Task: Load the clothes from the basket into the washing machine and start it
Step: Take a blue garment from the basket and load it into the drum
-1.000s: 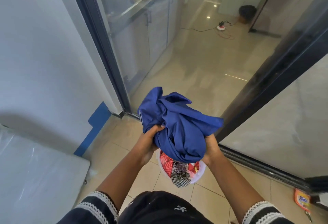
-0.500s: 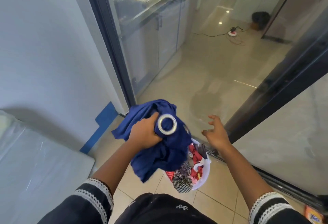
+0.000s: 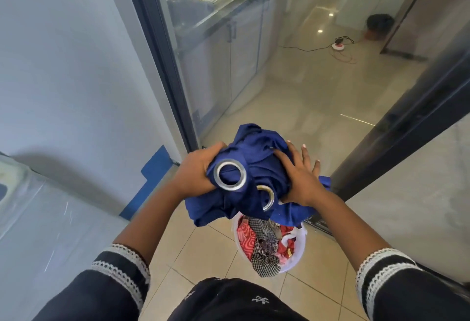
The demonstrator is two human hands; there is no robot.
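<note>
At the centre of the head view, a bundled dark blue fabric with large silver metal eyelet rings (image 3: 254, 178) is held up between both hands. Left hand (image 3: 197, 171) grips the left side of the bundle, fingers curled into the cloth beside one ring. Right hand (image 3: 300, 179) rests on the right side of the bundle with fingers spread and nearly straight, palm pressed against the cloth. Directly below the bundle, at lower centre, a white round plastic laundry basket (image 3: 296, 259) stands on the beige tiled floor (image 3: 203, 252); it contains mixed red, patterned and black-and-white checked clothes (image 3: 262, 247). The hanging edge of the blue fabric overlaps the far rim of the basket. Along the left edge of the frame, a white appliance top covered in clear plastic film (image 3: 38, 219) is visible. Across the upper centre, a dark-framed glass sliding door (image 3: 157, 48) shows a room with cabinets beyond. Black sleeves with white lace trim (image 3: 119, 267) occupy the lower corners.
</note>
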